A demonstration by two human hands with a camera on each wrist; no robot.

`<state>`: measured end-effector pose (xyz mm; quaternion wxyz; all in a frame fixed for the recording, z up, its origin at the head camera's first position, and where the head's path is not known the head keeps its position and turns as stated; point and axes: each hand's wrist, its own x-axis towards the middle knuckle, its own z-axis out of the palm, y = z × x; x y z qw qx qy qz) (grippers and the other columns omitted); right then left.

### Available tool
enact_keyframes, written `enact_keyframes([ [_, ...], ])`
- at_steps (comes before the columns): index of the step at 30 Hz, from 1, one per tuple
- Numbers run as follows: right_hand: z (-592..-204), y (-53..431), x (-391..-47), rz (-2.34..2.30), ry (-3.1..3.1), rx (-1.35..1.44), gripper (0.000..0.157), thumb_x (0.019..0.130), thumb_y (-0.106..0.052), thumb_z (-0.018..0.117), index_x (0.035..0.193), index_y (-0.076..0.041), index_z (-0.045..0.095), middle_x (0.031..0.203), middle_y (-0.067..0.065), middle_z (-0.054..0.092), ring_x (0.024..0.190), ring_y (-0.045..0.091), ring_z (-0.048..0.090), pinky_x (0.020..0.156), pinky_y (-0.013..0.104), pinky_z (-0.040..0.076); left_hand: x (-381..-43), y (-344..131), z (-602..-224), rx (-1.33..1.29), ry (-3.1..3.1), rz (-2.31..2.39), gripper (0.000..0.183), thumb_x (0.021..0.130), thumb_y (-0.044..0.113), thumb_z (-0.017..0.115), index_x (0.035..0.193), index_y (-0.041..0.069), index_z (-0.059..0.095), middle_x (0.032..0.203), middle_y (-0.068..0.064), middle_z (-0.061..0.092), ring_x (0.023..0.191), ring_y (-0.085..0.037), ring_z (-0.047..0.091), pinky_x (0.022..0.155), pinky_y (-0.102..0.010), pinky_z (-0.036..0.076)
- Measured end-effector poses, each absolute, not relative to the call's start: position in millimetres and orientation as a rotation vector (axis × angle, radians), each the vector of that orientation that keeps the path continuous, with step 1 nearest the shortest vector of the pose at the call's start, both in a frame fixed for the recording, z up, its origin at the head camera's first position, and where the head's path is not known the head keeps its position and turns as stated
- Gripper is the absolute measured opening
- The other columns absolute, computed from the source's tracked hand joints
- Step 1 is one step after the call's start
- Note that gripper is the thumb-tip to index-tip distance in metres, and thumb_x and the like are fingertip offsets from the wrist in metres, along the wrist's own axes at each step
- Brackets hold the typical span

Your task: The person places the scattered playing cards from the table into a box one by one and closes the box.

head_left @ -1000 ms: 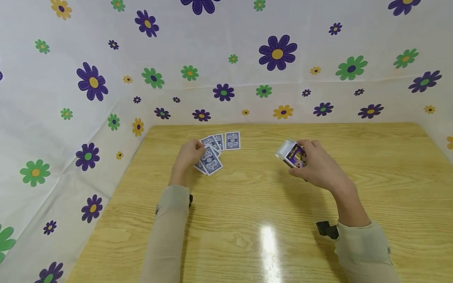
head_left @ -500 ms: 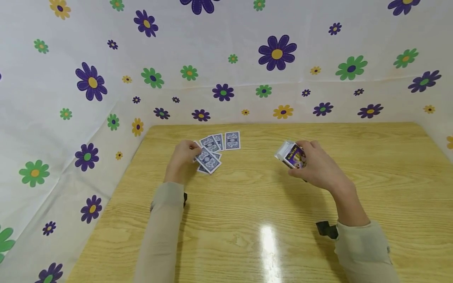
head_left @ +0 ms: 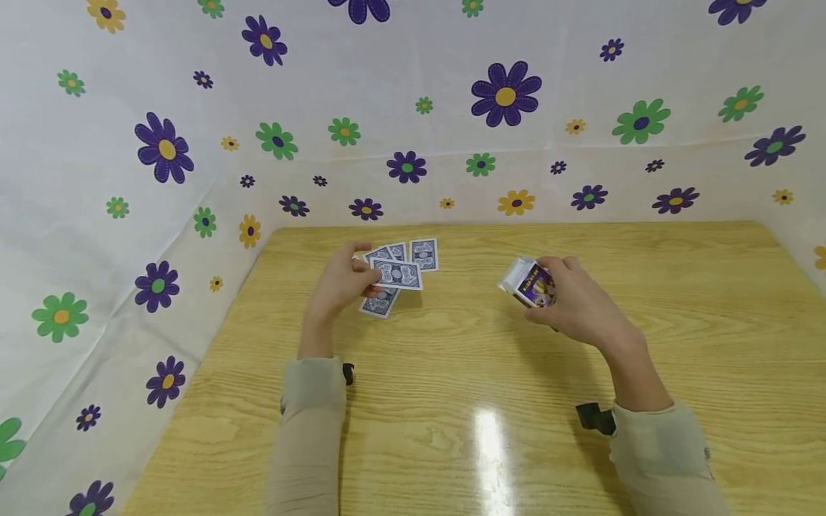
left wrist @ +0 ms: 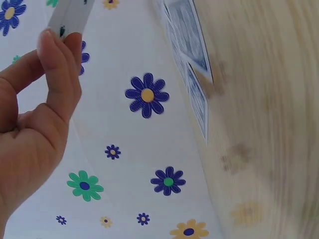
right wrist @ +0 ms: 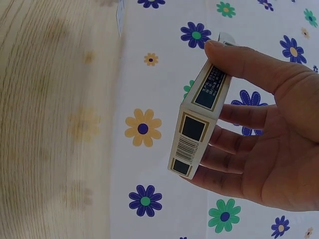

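My left hand (head_left: 338, 283) pinches a playing card (head_left: 398, 274) between thumb and fingers, its blue patterned back facing up. In the left wrist view that card (left wrist: 72, 17) shows its pale face, cut off by the top edge. Beneath it, other blue-backed cards (head_left: 379, 304) lie partly overlapped on the table, and the held card hides some of them. One card (head_left: 424, 255) lies at the right end of the group. On the right, my right hand (head_left: 584, 304) grips a purple and white card box (head_left: 537, 285) above the table, its flap end pointing left.
A wood-grain table (head_left: 426, 401) spans the front, with a bright light reflection (head_left: 490, 459) near its middle. Behind and to the left hangs a white cloth (head_left: 445, 72) printed with flowers. The card box's barcode end (right wrist: 187, 147) shows in the right wrist view.
The card in my left hand has turned from slanting to nearly sideways and lifted off the others, moving slightly right. My right hand and the box have barely moved.
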<state>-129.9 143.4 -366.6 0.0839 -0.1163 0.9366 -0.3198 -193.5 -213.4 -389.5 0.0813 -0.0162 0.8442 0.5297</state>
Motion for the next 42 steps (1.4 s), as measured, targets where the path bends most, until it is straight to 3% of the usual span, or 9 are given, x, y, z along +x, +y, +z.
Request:
enact_keyframes([
  [3,-369,142,-130,-0.952,2.793,-0.351,0.083,0.085,-0.021,0.078,0.151,0.001,0.033,0.134,0.028,0.041,0.104,0.036,0.052,0.085,0.046,0.052,-186,-202,-388,0.003,2.494,1.728,0.055,0.096,0.002,0.061,0.146,0.005,0.038,0.097,-0.021,0.061,0.071,-0.025,0.065,0.074,-0.040,0.060],
  [7,-370,141,-131,-0.941,2.795,-0.363,0.082,0.084,-0.021,0.079,0.151,-0.002,0.036,0.136,0.028,0.041,0.104,0.035,0.052,0.086,0.047,0.051,-179,-186,-385,0.084,2.491,1.869,0.042,0.097,0.002,0.059,0.136,0.001,0.045,0.097,-0.019,0.060,0.067,-0.019,0.062,0.065,-0.027,0.058],
  [13,-368,143,-128,-0.909,2.830,-0.419,0.082,0.084,-0.017,0.079,0.152,-0.004,0.036,0.135,0.027,0.041,0.103,0.036,0.051,0.085,0.047,0.051,-166,-158,-377,0.295,2.507,1.975,0.025,0.097,-0.002,0.056,0.121,-0.004,0.055,0.107,-0.016,0.058,0.076,-0.028,0.063,0.064,-0.023,0.055],
  [17,-366,143,-126,-0.908,2.856,-0.450,0.082,0.084,-0.014,0.078,0.153,-0.004,0.035,0.135,0.027,0.040,0.104,0.036,0.049,0.086,0.047,0.050,-157,-140,-368,0.426,2.538,1.972,0.030,0.091,-0.005,0.059,0.121,-0.001,0.058,0.112,-0.011,0.060,0.077,-0.030,0.061,0.066,-0.025,0.055],
  [21,-364,141,-125,-0.912,2.873,-0.462,0.082,0.084,-0.014,0.079,0.153,-0.005,0.035,0.137,0.027,0.040,0.107,0.037,0.048,0.088,0.049,0.049,-147,-130,-363,0.529,2.533,1.967,0.039,0.087,-0.007,0.059,0.124,0.002,0.058,0.096,-0.015,0.064,0.062,-0.020,0.057,0.053,-0.023,0.046],
  [24,-364,139,-124,-0.911,2.888,-0.474,0.082,0.084,-0.013,0.079,0.153,-0.006,0.036,0.137,0.026,0.040,0.108,0.037,0.048,0.089,0.049,0.048,-143,-125,-363,0.590,2.541,1.958,0.046,0.086,-0.008,0.060,0.131,0.003,0.056,0.104,-0.015,0.065,0.057,-0.015,0.054,0.048,-0.022,0.038],
  [28,-364,137,-125,-0.900,2.900,-0.490,0.081,0.083,-0.013,0.080,0.152,-0.005,0.038,0.135,0.025,0.041,0.106,0.036,0.047,0.086,0.046,0.048,-141,-121,-367,0.648,2.552,1.945,0.053,0.084,-0.009,0.061,0.135,0.003,0.055,0.133,-0.009,0.057,0.064,-0.014,0.055,0.051,-0.021,0.042],
  [34,-366,135,-126,-0.883,2.899,-0.512,0.081,0.084,-0.015,0.080,0.153,-0.007,0.037,0.134,0.023,0.042,0.106,0.034,0.046,0.085,0.043,0.046,-143,-116,-372,0.719,2.536,1.916,0.053,0.084,-0.009,0.060,0.135,0.004,0.056,0.137,-0.009,0.056,0.072,-0.015,0.057,0.054,-0.020,0.044],
  [42,-367,134,-127,-0.870,2.909,-0.558,0.082,0.083,-0.014,0.081,0.152,-0.007,0.038,0.132,0.023,0.044,0.107,0.034,0.046,0.086,0.045,0.046,-144,-114,-377,0.708,2.504,1.875,0.054,0.084,-0.010,0.060,0.135,0.005,0.056,0.134,-0.008,0.058,0.070,-0.016,0.054,0.051,-0.020,0.042],
])
